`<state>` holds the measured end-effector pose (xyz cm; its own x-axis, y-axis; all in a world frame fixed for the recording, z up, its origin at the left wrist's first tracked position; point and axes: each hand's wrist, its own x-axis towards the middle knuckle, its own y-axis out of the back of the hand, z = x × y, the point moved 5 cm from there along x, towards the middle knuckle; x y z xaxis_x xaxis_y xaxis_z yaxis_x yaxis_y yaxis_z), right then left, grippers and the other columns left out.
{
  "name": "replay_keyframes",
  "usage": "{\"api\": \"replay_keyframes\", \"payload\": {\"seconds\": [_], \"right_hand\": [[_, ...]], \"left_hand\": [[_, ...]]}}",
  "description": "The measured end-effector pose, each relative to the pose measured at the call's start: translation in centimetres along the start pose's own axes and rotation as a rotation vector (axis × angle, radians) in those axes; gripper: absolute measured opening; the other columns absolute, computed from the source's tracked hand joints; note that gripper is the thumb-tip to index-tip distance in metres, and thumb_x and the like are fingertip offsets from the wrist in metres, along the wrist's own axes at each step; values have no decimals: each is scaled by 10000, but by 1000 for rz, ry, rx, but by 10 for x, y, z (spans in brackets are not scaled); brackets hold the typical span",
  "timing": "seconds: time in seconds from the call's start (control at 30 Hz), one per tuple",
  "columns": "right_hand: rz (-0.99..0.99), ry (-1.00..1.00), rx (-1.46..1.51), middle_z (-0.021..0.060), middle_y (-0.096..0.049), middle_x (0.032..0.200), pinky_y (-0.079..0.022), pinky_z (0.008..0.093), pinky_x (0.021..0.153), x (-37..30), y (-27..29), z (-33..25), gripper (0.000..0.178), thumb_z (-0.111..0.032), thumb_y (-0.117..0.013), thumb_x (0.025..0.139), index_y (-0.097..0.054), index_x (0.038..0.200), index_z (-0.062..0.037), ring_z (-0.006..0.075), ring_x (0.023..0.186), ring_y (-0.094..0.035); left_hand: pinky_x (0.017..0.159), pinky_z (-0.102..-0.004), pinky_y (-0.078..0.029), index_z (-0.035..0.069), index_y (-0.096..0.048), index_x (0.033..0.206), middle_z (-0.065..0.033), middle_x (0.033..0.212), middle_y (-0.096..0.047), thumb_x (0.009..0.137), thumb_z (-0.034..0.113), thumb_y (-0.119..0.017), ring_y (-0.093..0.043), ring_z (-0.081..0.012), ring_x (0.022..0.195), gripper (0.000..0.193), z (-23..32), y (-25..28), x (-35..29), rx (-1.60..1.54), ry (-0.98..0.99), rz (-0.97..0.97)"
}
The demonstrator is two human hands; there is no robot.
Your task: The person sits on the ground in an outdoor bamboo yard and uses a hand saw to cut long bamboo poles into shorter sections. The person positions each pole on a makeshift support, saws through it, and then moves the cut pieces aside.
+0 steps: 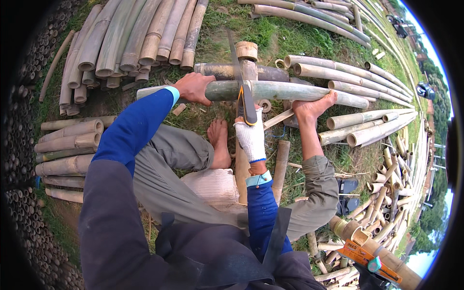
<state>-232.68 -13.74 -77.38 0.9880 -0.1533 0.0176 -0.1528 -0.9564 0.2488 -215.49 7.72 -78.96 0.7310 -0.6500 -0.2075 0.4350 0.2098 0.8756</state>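
the pole (pixel 290 91) lies crosswise in front of us, over a post (pixel 247 50) that runs away beneath it, a dark pole (pixel 273 73) just beyond! our left hand (pixel 193 88), bare, is clamped on the pole to the left of the saw (pixel 249 107); our gloved right hand (pixel 250 135) is wrapped round the saw's handle, on the near side, the two hands apart. the blade stands up across the pole, and whether its teeth are in the wood, we cannot tell.

our right foot (pixel 313 104) presses on the pole's right stretch, our left foot (pixel 219 142) rests nearer us, a pale ribbed cloth (pixel 210 183) between our legs. farther out, a big stack (pixel 145 34) sits at upper left, a smaller stack (pixel 67 152) below it, more canes (pixel 348 77) at right, and offcuts (pixel 386 188) heaped at lower right!
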Motion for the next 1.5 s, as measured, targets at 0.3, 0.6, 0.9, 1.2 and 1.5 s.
{"api": "replay_keyframes", "payload": {"seconds": [0.3,0.6,0.9,1.2,1.5], "right_hand": [[37,-78,-199,135,-609,1390,-543,280,936,-257,80,-57,661,-18,-641,952,-438,1580,-8,151,1060,-647],[-52,-6,89,109,-605,1256,-505,318,988,-5,4,-10,576,27,-647,952,-491,1503,-28,187,1059,-588],[-37,-316,-58,131,-587,1415,-516,314,993,-224,75,-50,637,-79,-626,984,-424,1584,-5,171,1116,-609],[-50,-170,152,71,-628,1227,-540,297,911,-35,5,-8,697,76,-678,898,-474,1553,-46,146,1003,-619],[-63,-211,-168,122,-571,1352,-486,298,1028,-190,64,-44,576,-40,-611,961,-475,1517,13,191,1163,-584]], "left_hand": [[923,-539,-595,18,-657,1343,-275,1024,-786,688,480,-870,-758,-473,982,829,3,-2,9,-63,-37,-5],[926,-525,-601,14,-662,1342,-267,1052,-790,665,481,-885,-766,-454,996,852,-3,-3,-1,-25,-10,9],[860,-554,-585,20,-664,1286,-253,942,-773,674,478,-870,-750,-469,933,791,-12,-2,-9,-62,11,-5],[900,-549,-590,28,-676,1303,-263,1003,-781,671,480,-877,-756,-460,971,803,-3,-12,-8,-76,-20,0],[900,-545,-592,32,-675,1314,-254,999,-785,675,503,-878,-759,-455,972,820,-9,-3,-3,-58,-9,-9]]}}
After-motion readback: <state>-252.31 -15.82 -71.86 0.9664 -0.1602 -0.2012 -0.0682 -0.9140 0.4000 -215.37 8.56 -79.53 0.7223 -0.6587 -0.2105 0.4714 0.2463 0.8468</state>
